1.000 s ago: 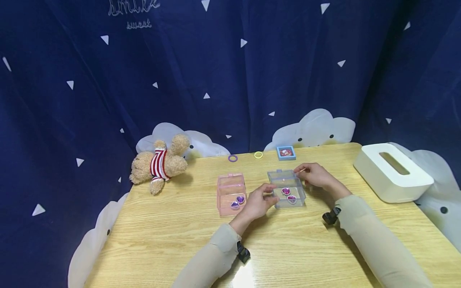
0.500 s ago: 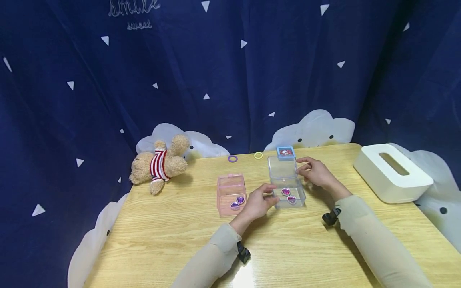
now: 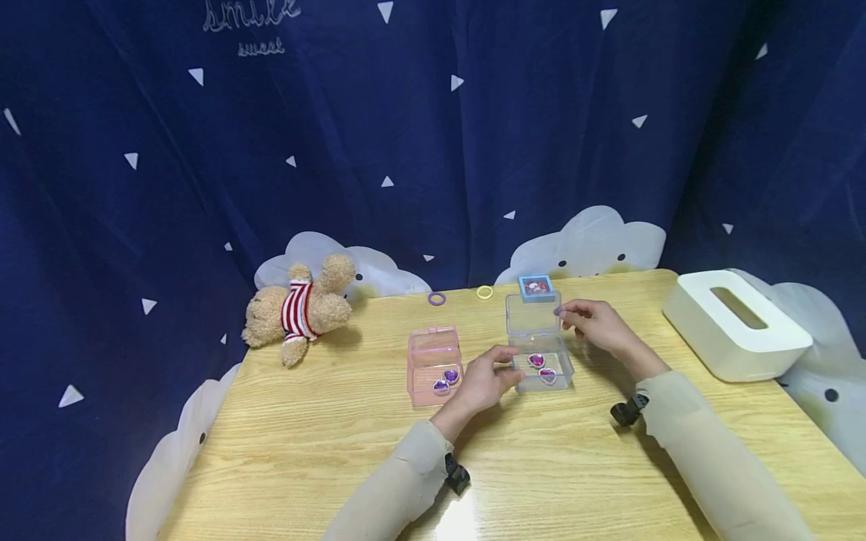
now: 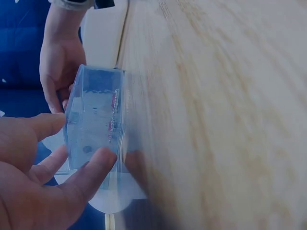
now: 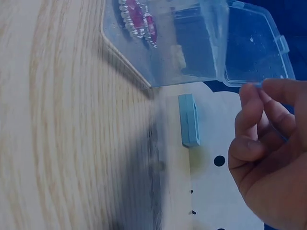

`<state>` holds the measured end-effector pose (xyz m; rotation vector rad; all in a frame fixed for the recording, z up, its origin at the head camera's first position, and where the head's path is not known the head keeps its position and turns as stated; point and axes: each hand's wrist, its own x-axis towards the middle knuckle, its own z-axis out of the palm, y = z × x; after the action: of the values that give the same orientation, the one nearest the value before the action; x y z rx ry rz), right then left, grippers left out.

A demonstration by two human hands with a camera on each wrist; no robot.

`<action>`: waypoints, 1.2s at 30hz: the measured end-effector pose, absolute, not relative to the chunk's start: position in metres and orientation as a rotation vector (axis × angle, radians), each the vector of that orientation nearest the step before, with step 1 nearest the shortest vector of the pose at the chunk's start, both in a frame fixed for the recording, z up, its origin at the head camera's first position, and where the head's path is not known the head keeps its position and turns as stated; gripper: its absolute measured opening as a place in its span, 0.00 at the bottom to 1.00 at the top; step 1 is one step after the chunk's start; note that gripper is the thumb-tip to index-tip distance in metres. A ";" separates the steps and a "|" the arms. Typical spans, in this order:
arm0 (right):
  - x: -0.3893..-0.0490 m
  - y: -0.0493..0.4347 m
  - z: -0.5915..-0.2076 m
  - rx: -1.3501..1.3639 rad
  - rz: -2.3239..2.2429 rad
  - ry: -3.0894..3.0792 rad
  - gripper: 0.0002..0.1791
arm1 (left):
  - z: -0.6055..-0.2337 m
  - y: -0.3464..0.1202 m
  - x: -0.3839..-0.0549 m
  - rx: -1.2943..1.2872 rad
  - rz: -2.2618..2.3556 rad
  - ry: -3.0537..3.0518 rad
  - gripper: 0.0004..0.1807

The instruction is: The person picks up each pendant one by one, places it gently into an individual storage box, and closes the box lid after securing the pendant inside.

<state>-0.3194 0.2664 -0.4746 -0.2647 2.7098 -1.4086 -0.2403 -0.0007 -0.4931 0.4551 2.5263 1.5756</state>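
A clear bluish plastic box (image 3: 546, 382) sits on the table with its hinged lid (image 3: 533, 315) raised. Inside lie two pink heart-shaped gems (image 3: 537, 361) with beaded silver edges. My left hand (image 3: 482, 379) holds the box's left side, thumb and fingers spread along the wall; the left wrist view shows its thumb (image 4: 98, 165) low on the plastic. At the lid's right edge, my right hand (image 3: 595, 327) pinches the rim between thumb and index finger, seen closely in the right wrist view. Just left stands an open pink plastic box (image 3: 422, 391) with two purple heart gems (image 3: 450, 375).
A small blue-framed picture (image 3: 537, 288) lies behind the raised lid. Purple (image 3: 437, 298) and yellow rings (image 3: 484, 292) lie near the back edge. A teddy bear (image 3: 304, 312) lies at the left; a white tissue box (image 3: 737, 323) stands at the right.
The clear box's lid has swung from leaning back to standing more upright, moved by my right hand at its edge. My left hand has stayed at the box's left side.
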 end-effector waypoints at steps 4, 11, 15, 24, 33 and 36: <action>-0.313 0.269 -0.471 -0.258 -1.464 2.631 0.24 | -0.493 0.000 -0.240 0.438 1.604 2.509 0.24; -0.301 0.272 -0.462 -0.295 -1.545 2.520 0.24 | -0.491 0.000 -0.239 0.440 1.593 2.543 0.25; -0.294 0.273 -0.457 -0.316 -1.539 2.490 0.26 | -0.491 0.000 -0.238 0.433 1.593 2.549 0.24; -0.285 0.275 -0.455 -0.320 -1.434 2.497 0.25 | -0.492 0.000 -0.240 0.415 1.603 2.543 0.23; -0.282 0.278 -0.460 -0.422 -1.325 2.507 0.19 | -0.492 0.001 -0.239 0.356 1.609 2.537 0.25; -0.282 0.279 -0.462 -0.457 -1.323 2.505 0.20 | -0.491 0.003 -0.238 0.326 1.623 2.532 0.25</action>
<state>-0.2819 0.2789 -0.4618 -0.4569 2.5051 -1.3228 -0.2377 0.0026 -0.4914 0.3257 2.5321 1.6227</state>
